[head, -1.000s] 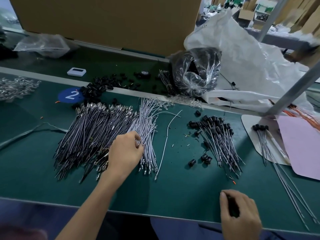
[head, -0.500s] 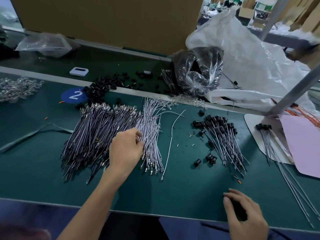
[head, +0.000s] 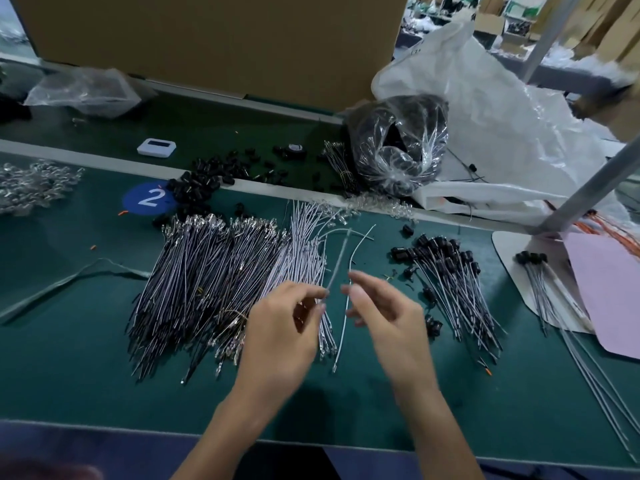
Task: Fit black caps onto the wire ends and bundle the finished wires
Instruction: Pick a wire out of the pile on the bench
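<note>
Risk ahead: my left hand [head: 284,327] pinches a thin grey wire [head: 337,261] above the loose grey wire pile [head: 214,278], my right hand [head: 384,313] too blurred to tell its grip; a slack pinch could drop it there.

Both forearms converge, hands close but apart. The left hand [head: 280,327] pinches a wire [head: 337,263] between thumb and forefinger. The right hand [head: 384,317] faces it, fingers half curled, its grip too blurred to tell.
</note>
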A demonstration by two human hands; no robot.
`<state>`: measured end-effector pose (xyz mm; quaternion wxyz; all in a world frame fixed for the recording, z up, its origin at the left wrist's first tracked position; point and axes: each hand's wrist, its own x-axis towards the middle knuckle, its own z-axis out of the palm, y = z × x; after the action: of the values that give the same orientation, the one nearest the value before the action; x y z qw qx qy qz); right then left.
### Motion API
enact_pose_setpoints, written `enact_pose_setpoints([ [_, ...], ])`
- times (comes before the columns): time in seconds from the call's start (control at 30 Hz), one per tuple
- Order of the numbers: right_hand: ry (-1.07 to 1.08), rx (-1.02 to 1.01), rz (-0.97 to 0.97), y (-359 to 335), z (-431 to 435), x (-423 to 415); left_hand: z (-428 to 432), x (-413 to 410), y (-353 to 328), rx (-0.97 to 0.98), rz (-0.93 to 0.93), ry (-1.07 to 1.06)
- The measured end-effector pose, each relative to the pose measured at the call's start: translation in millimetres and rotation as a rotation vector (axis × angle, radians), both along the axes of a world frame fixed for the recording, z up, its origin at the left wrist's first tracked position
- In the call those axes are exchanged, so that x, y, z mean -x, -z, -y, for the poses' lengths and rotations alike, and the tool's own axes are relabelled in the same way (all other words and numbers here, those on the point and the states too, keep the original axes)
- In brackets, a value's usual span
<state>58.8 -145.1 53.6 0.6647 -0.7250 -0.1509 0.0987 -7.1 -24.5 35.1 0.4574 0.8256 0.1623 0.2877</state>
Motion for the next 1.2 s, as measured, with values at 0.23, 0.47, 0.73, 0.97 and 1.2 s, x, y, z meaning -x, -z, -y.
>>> enact_pose_setpoints([
  [0.23,-0.002,-0.081,-0.014,-4,-18,-3,15,7,7,0.059,0.069,0.048],
  [0.47,0.201,-0.161,-0.128,1,27,-11,-4,12,20,-0.059,-0.047,-0.138],
  [0.73,0.327,-0.156,-0.234,16,88,-10,-78,-10,13,-0.498,-0.585,-0.388],
  [0.97,0.335,-0.151,-0.239,23,98,-3,-89,-21,15,-0.419,-0.556,-0.43],
  [1.2,0.313,-0.134,-0.216,20,89,0,-83,-9,6,-0.338,-0.307,-0.459],
])
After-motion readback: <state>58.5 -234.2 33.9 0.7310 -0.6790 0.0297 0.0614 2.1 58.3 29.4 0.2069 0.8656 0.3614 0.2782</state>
